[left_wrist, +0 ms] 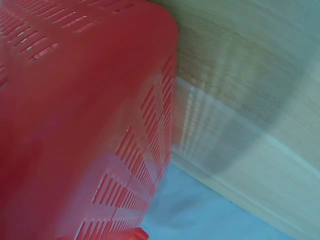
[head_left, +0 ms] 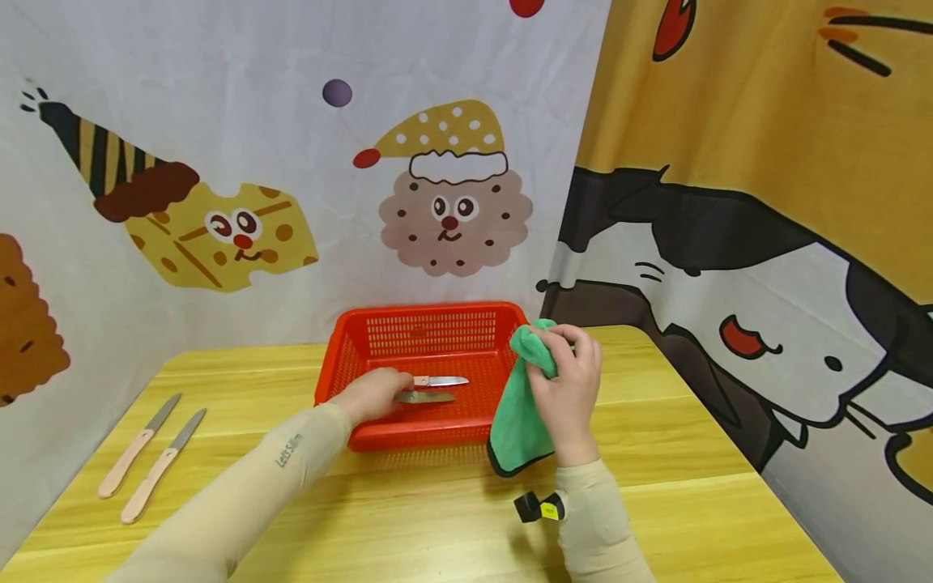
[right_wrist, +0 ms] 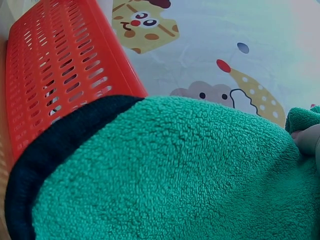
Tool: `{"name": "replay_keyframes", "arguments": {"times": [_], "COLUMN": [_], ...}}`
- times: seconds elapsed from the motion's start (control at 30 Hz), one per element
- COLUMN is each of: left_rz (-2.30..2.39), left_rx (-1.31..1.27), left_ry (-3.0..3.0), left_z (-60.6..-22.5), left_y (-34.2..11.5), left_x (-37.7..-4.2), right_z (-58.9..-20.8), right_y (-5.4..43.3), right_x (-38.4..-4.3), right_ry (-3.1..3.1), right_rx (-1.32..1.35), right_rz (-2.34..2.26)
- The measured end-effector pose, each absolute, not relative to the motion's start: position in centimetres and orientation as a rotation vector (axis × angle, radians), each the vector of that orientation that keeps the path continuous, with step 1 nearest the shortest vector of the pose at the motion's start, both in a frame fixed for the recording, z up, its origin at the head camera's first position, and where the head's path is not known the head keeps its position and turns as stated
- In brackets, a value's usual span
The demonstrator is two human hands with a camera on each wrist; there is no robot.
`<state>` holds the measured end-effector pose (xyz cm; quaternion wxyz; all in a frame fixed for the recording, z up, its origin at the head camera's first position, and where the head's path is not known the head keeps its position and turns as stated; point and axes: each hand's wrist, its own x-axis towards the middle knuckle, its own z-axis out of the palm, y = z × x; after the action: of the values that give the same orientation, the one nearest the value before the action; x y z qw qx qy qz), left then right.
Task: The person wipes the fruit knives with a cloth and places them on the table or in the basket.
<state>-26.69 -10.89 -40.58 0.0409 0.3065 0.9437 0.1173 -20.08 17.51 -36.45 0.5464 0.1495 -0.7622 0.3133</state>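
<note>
My left hand (head_left: 375, 394) reaches over the near left rim of a red plastic basket (head_left: 430, 435). Its fingertips pinch the pale handle of a small knife (head_left: 446, 380), whose blade points right. Just below that, a second knife (head_left: 433, 397) lies in the basket, its handle end partly behind the hand. In my right hand (head_left: 571, 389) is a green cloth (head_left: 519, 417) with a black edge, gripped at its top and hanging down over the basket's right side. The right wrist view is mostly filled by the cloth (right_wrist: 165, 165); only the basket's side (left_wrist: 120, 120) and tabletop show in the left wrist view.
Two more knives with pale handles, one farther left (head_left: 138, 445) and one beside it (head_left: 164, 465), lie at the table's left. A small black object with a yellow label (head_left: 539, 508) is by the right wrist. Behind the wooden table (head_left: 437, 518) hangs a cartoon-printed curtain (head_left: 277, 121).
</note>
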Motion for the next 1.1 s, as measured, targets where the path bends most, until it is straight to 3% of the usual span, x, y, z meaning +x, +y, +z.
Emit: {"name": "replay_keyframes", "arguments": {"times": [0.3, 0.67, 1.1], "left_rz": [0.323, 0.578, 0.923], "left_rx": [0.942, 0.861, 0.843], "left_ry": [2.927, 2.929, 3.020], "left_z": [-40.2, -36.0, -33.2], "left_y": [-11.3, -13.1, -18.6], "left_x": [-26.5, -25.6, -22.7], "right_z": [-36.4, -36.0, -35.2], "right_y": [17.5, 17.6, 17.2], "right_x": [-20.1, -20.0, -19.3], "right_ry": [-1.806, -1.789, -1.743], "right_rx": [0.359, 0.354, 0.437], "right_rz": [0.749, 0.802, 0.861]}}
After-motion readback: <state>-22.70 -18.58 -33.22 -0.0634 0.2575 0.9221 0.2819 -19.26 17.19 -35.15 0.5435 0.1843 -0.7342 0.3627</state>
